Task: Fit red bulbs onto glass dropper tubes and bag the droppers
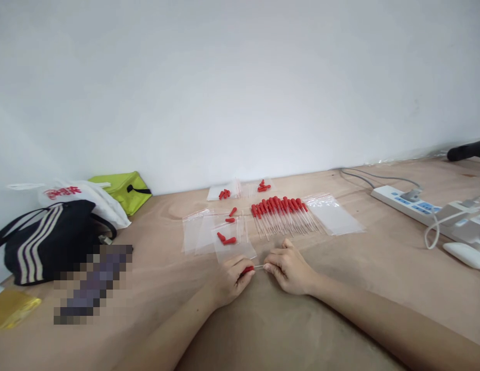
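My left hand (231, 282) is closed around a red rubber bulb (246, 270) at the front of the table. From it a thin clear tube (259, 267) runs to my right hand (288, 272), whose fingers pinch its other end. Tube and bulb meet, though my fingers hide how deep the tube sits. Just beyond, two red bulbs (229, 240) lie on a clear zip bag (234, 252), with more bulbs (230, 220) behind. Further right is a row of red-capped glass droppers (278, 206), bulbs pointing away from me.
More loose bulbs (224, 194) lie on bags near the wall, beside another small bulb pile (264, 185). A clear bag (336, 214) is right of the droppers. A power strip (402, 201) with cables stands at right; a black bag (50, 242) and green bag (126, 190) at left.
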The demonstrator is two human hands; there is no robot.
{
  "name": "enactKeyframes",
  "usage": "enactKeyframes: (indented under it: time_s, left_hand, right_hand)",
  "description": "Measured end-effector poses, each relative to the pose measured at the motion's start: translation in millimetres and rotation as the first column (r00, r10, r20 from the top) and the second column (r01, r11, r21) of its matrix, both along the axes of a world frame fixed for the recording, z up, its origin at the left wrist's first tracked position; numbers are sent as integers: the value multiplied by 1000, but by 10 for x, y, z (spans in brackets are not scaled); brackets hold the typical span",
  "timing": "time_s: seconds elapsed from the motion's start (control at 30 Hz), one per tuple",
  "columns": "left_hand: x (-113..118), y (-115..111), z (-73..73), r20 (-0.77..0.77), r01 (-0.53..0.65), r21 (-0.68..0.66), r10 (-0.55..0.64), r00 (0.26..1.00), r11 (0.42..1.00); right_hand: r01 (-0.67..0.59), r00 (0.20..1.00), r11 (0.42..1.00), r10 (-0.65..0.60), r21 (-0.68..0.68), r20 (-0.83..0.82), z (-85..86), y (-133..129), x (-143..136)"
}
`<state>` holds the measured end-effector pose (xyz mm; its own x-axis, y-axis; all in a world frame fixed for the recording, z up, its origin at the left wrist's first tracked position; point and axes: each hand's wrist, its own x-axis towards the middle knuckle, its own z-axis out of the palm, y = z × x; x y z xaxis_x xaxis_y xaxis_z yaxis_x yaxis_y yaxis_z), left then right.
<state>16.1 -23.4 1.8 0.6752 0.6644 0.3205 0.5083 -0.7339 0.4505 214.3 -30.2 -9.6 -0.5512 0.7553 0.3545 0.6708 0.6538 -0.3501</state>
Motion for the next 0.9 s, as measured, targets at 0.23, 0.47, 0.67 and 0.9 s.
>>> enactKeyframes:
  time_s: [0.23,0.47,0.67,0.9]
  left_hand:
    - [-5,2,-9,-25,3,31,-3,1000,1000]
    - [-7,16,-23,11,-57,57,57,998,997]
    - [-71,69,-60,84,-143,166,130,988,976]
    - [-134,115,-86,154,-304,232,273,949,924]
  right_hand:
    - [23,1000,999,-23,-35,-14,17,-8,-77]
    - [-6,1000,1000,6,5,27,57,67,-47]
    - [-73,990,981,50,179,133,145,104,70]
    - [483,872,870,-468,98,-147,66,374,430]
